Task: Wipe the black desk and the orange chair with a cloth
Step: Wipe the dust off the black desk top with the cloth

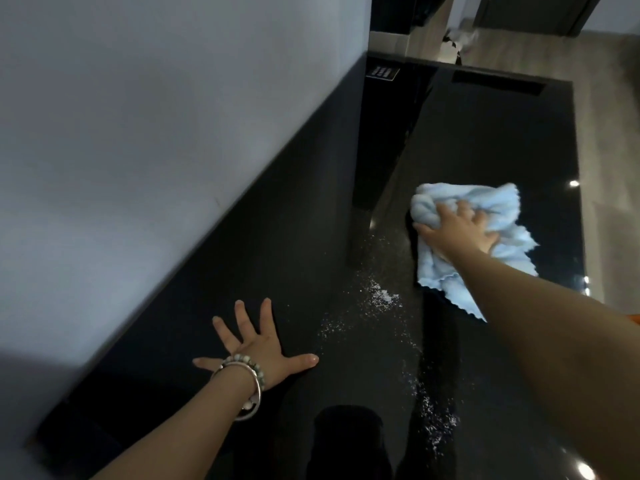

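Desk wipe under way; dust remains; chair not yet begun.
Near left, the left hand [258,348] lies flat, fingers spread, on the black desk [485,133], holding nothing; white specks [381,299] trail across the near middle, unwiped; farther right, the right hand [460,230] grips the bunched blue cloth [498,206] against the desktop; an orange sliver [634,320] at the right edge may be the chair.

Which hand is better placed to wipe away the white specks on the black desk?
The right hand: it grips the blue cloth on the desk, just beyond the specks. The left hand lies flat, fingers spread, without a cloth.
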Tool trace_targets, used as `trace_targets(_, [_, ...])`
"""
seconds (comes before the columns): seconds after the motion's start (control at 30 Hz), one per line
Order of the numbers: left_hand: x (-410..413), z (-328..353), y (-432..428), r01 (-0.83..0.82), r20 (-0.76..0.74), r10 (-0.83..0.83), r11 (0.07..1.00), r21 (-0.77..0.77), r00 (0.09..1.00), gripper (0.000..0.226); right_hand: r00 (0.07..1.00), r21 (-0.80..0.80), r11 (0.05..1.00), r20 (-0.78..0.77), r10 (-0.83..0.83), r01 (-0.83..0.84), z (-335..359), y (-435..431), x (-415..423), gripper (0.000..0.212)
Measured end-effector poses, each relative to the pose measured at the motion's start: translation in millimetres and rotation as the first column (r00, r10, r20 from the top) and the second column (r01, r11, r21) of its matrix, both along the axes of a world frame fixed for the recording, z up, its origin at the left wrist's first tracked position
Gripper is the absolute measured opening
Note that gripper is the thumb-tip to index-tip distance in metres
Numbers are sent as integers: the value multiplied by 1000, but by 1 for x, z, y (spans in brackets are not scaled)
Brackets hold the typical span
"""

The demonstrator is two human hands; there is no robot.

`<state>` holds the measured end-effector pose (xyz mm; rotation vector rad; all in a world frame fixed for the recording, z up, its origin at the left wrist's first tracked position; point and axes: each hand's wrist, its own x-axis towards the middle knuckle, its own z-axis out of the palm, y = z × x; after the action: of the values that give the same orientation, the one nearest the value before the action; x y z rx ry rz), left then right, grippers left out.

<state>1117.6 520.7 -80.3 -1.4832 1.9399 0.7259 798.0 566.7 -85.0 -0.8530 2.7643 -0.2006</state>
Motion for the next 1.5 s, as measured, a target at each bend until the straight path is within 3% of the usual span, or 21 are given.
trace_targets(0.17, [-1,0,0,-4,4,4,1000,-3,1000,123,936,-75,933,-17,353,-353,-1,-27,47,52])
trace_targets(0.23, [-1,-1,0,-2,5,2,1000,-9,1000,124,880,-218,862,30,474,-457,2,-22,56,38])
trace_targets(0.3, [-1,-2,0,0,4,0,1000,-12,1000,124,832,-366,797,95,546,-481,13,-15,53,20])
trace_targets(0.37, [-1,-3,0,4,-3,-4,1000,-16,1000,123,901,-461,800,6,435,-383,23,-17,34,17])
trace_targets(0.43, [0,-3,1,5,4,-5,1000,-10,1000,123,969,-392,887,-128,211,-245,27,-21,8,35])
trace_targets(0.5, [-1,-2,1,11,15,-11,1000,-5,1000,123,995,-141,987,-62,73,-81,20,-23,-11,56])
trace_targets(0.57, [-2,-1,0,14,20,-14,1000,2,1000,122,999,49,999,51,-17,15,6,-28,-15,68])
trace_targets(0.63, [-3,-1,-1,9,17,-9,1000,9,1000,122,998,71,997,60,-2,-2,-5,-41,-10,72])
trace_targets(0.73, [-3,-1,-2,2,20,-2,1000,16,1000,123,983,11,983,24,183,-183,-4,-63,14,67])
trace_targets(0.93, [-2,-1,1,-7,-2,6,1000,-26,1000,124,788,-80,785,-18,615,-614,-3,-59,87,58])
trace_targets(1.1, [2,-2,5,-23,-67,18,997,-73,998,124,616,-190,617,73,784,-764,4,-7,109,54])
trace_targets(1.17, [4,-1,6,-41,-100,33,996,-74,994,122,586,-203,602,141,798,-772,12,9,108,46])
trace_targets(1.23, [8,1,6,-66,-141,57,996,-64,988,114,650,-256,667,160,743,-700,24,12,99,40])
trace_targets(1.3, [14,1,2,-92,-178,78,993,-71,981,96,795,-320,773,90,600,-548,30,2,80,44])
trace_targets(1.37, [22,2,-2,-91,-188,69,989,-116,980,79,897,-173,891,73,436,-420,28,-9,70,57])
trace_targets(1.43, [35,3,-6,-69,-217,25,978,-196,976,67,937,45,937,82,341,-345,14,-14,79,60])
trace_targets(1.5, [52,2,-7,-110,-329,14,955,-274,944,62,945,47,945,50,322,-324,4,-21,102,57])
